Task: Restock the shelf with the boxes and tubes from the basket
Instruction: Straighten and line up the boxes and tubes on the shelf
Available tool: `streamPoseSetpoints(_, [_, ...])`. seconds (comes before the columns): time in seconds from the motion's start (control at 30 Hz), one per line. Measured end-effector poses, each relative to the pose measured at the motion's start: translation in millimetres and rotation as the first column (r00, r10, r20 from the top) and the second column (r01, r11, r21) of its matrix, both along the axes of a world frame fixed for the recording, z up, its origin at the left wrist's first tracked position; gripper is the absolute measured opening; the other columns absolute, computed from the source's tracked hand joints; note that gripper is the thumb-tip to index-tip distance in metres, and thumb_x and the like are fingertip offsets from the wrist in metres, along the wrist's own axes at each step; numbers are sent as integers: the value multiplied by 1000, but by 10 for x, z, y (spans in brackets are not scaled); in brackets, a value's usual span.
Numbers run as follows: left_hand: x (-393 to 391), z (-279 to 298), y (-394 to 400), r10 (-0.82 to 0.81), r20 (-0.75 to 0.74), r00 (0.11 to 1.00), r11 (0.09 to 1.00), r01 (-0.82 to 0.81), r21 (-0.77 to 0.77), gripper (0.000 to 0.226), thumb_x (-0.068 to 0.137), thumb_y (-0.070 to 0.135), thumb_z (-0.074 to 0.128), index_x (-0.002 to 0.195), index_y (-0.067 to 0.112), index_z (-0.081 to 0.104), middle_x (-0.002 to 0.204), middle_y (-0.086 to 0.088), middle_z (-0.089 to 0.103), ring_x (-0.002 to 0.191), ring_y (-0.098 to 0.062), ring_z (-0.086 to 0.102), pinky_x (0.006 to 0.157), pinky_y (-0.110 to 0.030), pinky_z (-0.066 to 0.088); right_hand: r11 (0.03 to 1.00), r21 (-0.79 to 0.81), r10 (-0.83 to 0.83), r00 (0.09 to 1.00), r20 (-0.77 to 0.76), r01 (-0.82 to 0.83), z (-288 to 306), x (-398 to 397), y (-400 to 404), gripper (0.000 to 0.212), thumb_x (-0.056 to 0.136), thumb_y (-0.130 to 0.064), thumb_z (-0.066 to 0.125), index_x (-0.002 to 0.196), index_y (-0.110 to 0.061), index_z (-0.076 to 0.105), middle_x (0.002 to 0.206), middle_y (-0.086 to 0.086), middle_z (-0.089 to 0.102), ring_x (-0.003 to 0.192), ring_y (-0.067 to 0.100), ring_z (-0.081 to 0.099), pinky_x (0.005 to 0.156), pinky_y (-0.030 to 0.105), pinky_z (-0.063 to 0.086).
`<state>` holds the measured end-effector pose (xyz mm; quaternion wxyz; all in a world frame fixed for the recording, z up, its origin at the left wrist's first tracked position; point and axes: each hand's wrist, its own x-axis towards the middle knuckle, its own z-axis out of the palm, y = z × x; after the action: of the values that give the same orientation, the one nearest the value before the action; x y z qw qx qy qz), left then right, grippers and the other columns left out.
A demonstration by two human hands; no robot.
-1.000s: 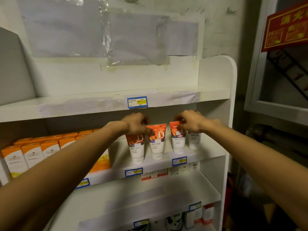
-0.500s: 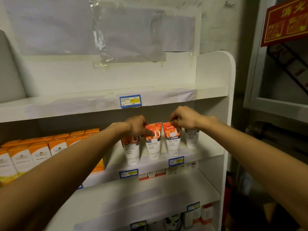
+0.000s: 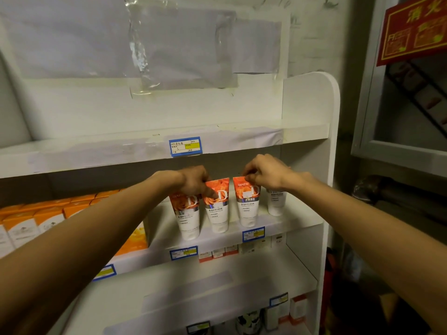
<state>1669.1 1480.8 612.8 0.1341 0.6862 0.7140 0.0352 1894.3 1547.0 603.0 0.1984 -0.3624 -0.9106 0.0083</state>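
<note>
Here 4 tubes stand upright, caps down, on the middle shelf (image 3: 297, 220). The left hand (image 3: 193, 180) pinches the second tube (image 3: 217, 209) top; the right hand (image 3: 263, 172) pinches the third tube (image 3: 248, 204), directly beneath its fingers.

Four tubes stand cap-down in a row on the middle shelf (image 3: 290, 221) ahead of me. My left hand (image 3: 193, 180) sits on the tops of the first tube (image 3: 187, 218) and the second tube (image 3: 217, 211), at about 11 o'clock. My right hand (image 3: 263, 172), at 1 o'clock, pinches the top of the third tube (image 3: 248, 204); the fourth tube (image 3: 275, 201) stands behind my wrist, perhaps set slightly further back. Boxes (image 3: 36, 223) fill the same shelf at 9 o'clock. Small boxes (image 3: 217, 253) sit on the shelf below.
</note>
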Motion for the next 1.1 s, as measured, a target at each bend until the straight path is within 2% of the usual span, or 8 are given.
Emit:
streamPoseSetpoints(0.3, [22, -12, 26, 0, -27, 1000, 1000, -1, -16, 45, 91, 44, 67, 125, 15, 63, 113, -4, 72, 98, -21, 71, 95, -41, 55, 999, -23, 23, 998, -62, -25, -134, -5, 80, 25, 95, -25, 60, 117, -19, 71, 114, 0, 73, 101, 16, 68, 90, 41, 57])
streamPoseSetpoints(0.43, [41, 4, 14, -15, -39, 999, 1000, 14, -17, 46, 90, 46, 68, 124, 16, 63, 113, -3, 71, 97, -21, 70, 92, -38, 56, 997, -71, 3, 994, -108, -11, -168, 43, 78, 43, 94, -38, 61, 133, -20, 60, 131, 1, 65, 115, 19, 63, 98, 44, 52])
streamPoseSetpoints(0.5, [47, 14, 4, -30, -32, 999, 1000, 30, 7, 51, 86, 52, 69, 123, 18, 64, 111, -1, 72, 95, -19, 71, 92, -40, 57, 999, -24, -35, 981, -190, 31, -194, 121, 89, 49, 93, -45, 60, 136, -21, 57, 136, 2, 60, 121, 21, 58, 102, 48, 47])
streamPoseSetpoints(0.63, [125, 26, 5, -68, -25, 997, 990, 71, 119, 49, 85, 58, 68, 117, 20, 66, 106, 2, 73, 91, -15, 71, 88, -38, 58, 976, 27, -192, 917, -349, 215, -332, 369, 193, 49, 95, -36, 56, 140, -19, 50, 140, 9, 51, 130, 29, 45, 107, 48, 40])
streamPoseSetpoints(0.7, [200, 23, 37, -88, -36, 996, 980, 93, 178, 48, 86, 56, 67, 118, 21, 65, 108, 2, 72, 91, -15, 70, 86, -37, 59, 957, -115, -288, 829, -480, 266, -445, 469, 275, 62, 92, -33, 63, 147, -16, 38, 147, 10, 42, 135, 30, 41, 110, 47, 40])
streamPoseSetpoints(0.83, [371, 4, 154, -114, -54, 992, 962, 124, 243, 53, 85, 59, 66, 123, 23, 63, 112, 1, 71, 92, -17, 69, 83, -38, 60, 834, -538, -492, 613, -618, 126, -677, 582, 344, 106, 77, -31, 82, 155, -18, 12, 155, 14, 33, 139, 35, 40, 112, 49, 38])
streamPoseSetpoints(0.97, [506, -25, 231, -110, -77, 991, 963, 126, 240, 55, 85, 58, 67, 125, 22, 61, 110, -1, 71, 92, -19, 69, 84, -41, 59, 751, -654, -554, 627, -548, 92, -948, 547, 322, 112, 76, -24, 85, 156, -13, 7, 143, 17, 50, 127, 34, 54, 107, 48, 43])
streamPoseSetpoints(1.1, [543, -93, 255, -127, -84, 988, 966, 143, 216, 47, 88, 49, 68, 124, 21, 63, 111, -1, 71, 92, -19, 69, 84, -39, 58, 747, -662, -551, 617, -562, 64, -1140, 434, 345, 93, 78, -21, 83, 150, -11, 24, 131, 13, 61, 116, 30, 62, 97, 44, 48])
